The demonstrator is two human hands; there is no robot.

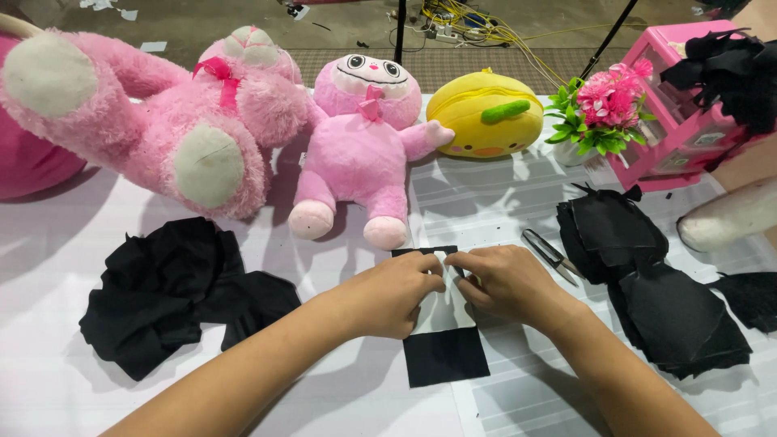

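- While both hands meet over the black fabric strip [441, 352], the left hand [388, 293] has its fingers curled and its thumb and forefinger pinched on the strip's upper part.
- Facing it, the right hand [510, 283] is likewise curled, its fingertips nipping the same upper part, knuckle to knuckle with the left.
- That strip lies flat on the white table [65, 396], its lower end showing toward the person from under the hands, its top edge peeking out just beyond the fingers.
- Just right of the strip, near the right hand, lies a small pair of snips [550, 255].
- Further right of the strip sits a stack of black fabric pieces [655, 307].
- Well left of the strip is a crumpled black cloth heap [170, 291].
- Beyond the strip, a small pink plush doll [360, 154] sits facing the person, with a big pink plush rabbit [162, 113] to its left and a yellow plush cushion [484, 113] to its right.
- Far right beyond the strip stand a pot of pink flowers [599, 109] and a pink drawer box [688, 121].
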